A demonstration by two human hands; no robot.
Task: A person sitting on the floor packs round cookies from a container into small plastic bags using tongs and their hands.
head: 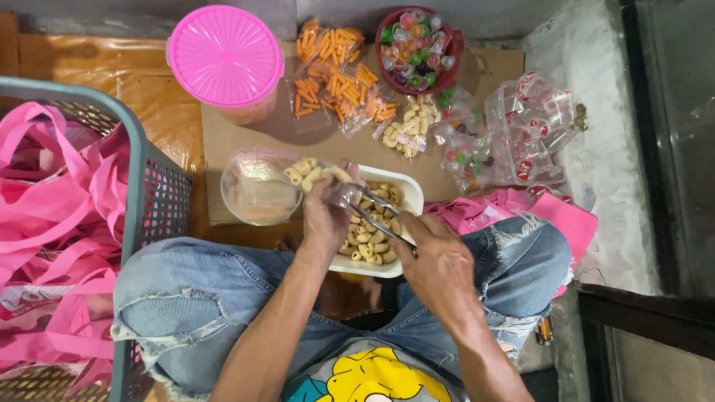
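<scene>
My left hand (325, 216) gripped a small bag (313, 175) of snacks, my right hand (439, 264) squeezed tongs (372, 208); a loose pinch risked spilling pieces beside the white tray (406, 195)

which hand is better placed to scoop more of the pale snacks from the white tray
Right: the right hand holds the metal tongs over the white tray, while the left hand is busy holding the small clear bag.

Clear snack bags (339, 71) top centre; red-white-labelled empty bags (532, 126) right.

Snack tray (408, 195) on lap, basket (141, 186) left, lidded tub (225, 56) behind.
</scene>
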